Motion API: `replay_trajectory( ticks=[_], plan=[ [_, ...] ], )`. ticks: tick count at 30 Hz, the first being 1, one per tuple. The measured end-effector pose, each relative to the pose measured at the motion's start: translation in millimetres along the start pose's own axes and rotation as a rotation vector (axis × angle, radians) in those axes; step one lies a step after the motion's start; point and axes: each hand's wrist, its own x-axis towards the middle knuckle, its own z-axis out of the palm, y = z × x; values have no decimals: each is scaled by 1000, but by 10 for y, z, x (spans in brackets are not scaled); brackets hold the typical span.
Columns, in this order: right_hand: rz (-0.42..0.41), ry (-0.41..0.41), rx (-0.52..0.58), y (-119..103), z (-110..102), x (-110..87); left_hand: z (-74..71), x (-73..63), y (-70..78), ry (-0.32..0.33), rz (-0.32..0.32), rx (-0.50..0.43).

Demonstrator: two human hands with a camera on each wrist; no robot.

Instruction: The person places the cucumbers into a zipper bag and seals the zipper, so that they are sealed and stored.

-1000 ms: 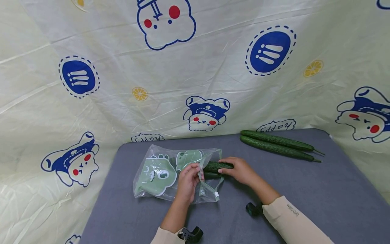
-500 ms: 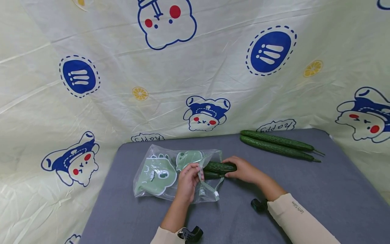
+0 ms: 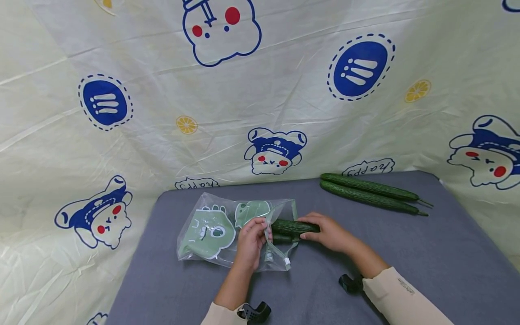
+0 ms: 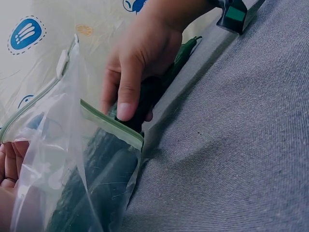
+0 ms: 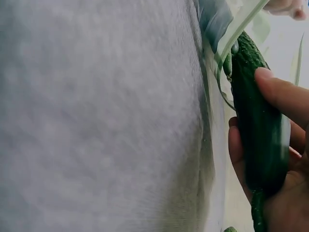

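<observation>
A clear zip bag with green cartoon prints lies flat, its mouth facing right. My left hand pinches the upper film at the mouth, beside the green zip strip. From the mouth sticks out a dark green cucumber, held near its stem end by my right hand. In the right wrist view the thumb lies along one side and the fingers curl round the other. Just below it a second cucumber shows within the mouth. Their far ends are hidden behind the left hand and the prints.
Two more long cucumbers lie side by side at the back right of the grey cloth-covered table. A white patterned curtain hangs behind the table's back edge. The bag's white slider sits at the mouth's near corner.
My right hand has shifted slightly to the right, and more of the cucumber shows between it and the bag's mouth. The left hand keeps its place on the bag.
</observation>
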Motion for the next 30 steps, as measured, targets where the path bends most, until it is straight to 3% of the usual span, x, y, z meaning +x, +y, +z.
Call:
replay_trajectory(
  ticks=[9, 18, 22, 30],
  plan=[
    [14, 51, 64, -90, 101, 31, 7, -6, -3, 2, 5, -4],
    [60, 57, 110, -189, 252, 230, -2, -3, -20, 0, -2, -6],
    [108, 48, 179, -231, 311, 332, -11, -3, -27, 12, -5, -12],
    [86, 65, 167, -248, 366, 467, -47, 11, -7, 17, 5, -21]
  ],
)
